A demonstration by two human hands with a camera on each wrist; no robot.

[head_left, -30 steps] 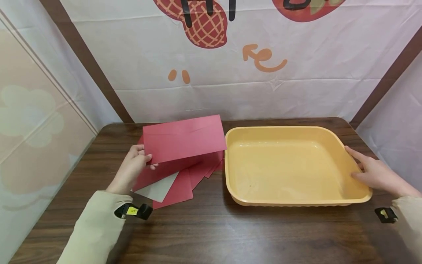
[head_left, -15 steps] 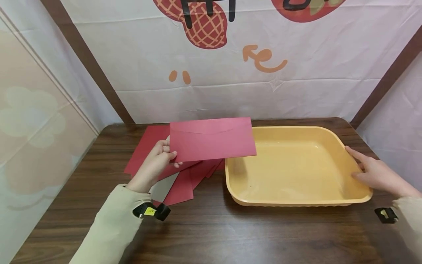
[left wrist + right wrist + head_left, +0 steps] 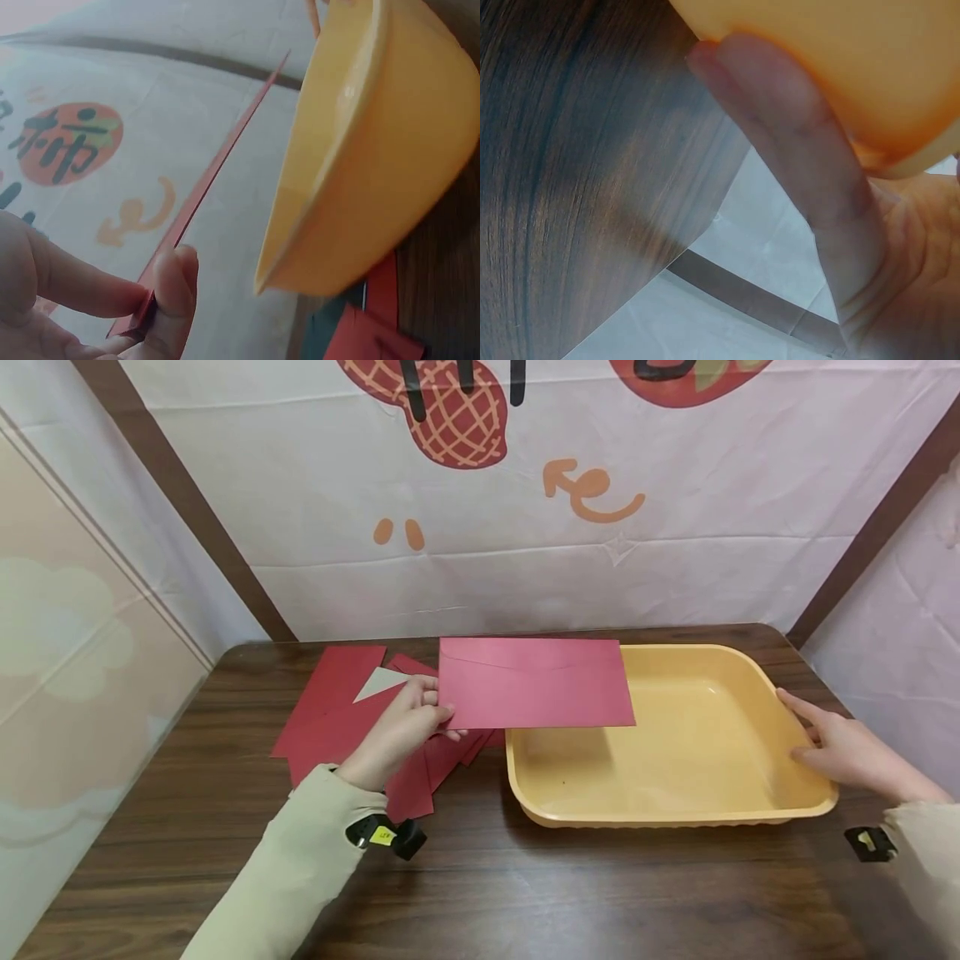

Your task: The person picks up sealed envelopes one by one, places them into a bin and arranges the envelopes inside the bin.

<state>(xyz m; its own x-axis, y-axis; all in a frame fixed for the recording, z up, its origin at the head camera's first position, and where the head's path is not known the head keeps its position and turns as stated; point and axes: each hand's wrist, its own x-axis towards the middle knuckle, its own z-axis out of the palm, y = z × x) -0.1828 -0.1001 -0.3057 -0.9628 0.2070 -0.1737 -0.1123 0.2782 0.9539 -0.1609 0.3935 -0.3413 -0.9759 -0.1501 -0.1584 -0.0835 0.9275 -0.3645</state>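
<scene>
My left hand (image 3: 408, 722) pinches a red envelope (image 3: 536, 681) by its left end, thumb in front and fingers behind. Seen edge-on in the left wrist view, the envelope (image 3: 217, 165) slants up from between thumb and finger. Its right part hangs over the left side of a yellow plastic tray (image 3: 675, 814). At the tray's right side, my right hand (image 3: 855, 756) grips the wall, thumb over the rim. The right wrist view has the fingers (image 3: 780, 112) against the outside of the tray wall.
Left of the tray, several red envelopes (image 3: 330, 727) lie in an overlapping pile, with a pale corner (image 3: 378, 682) showing among them. A printed cloth (image 3: 525, 585) hangs behind the brown wooden table (image 3: 525, 893).
My left hand has carried the envelope rightward from above the pile to over the tray's left part. My right hand keeps its place on the tray.
</scene>
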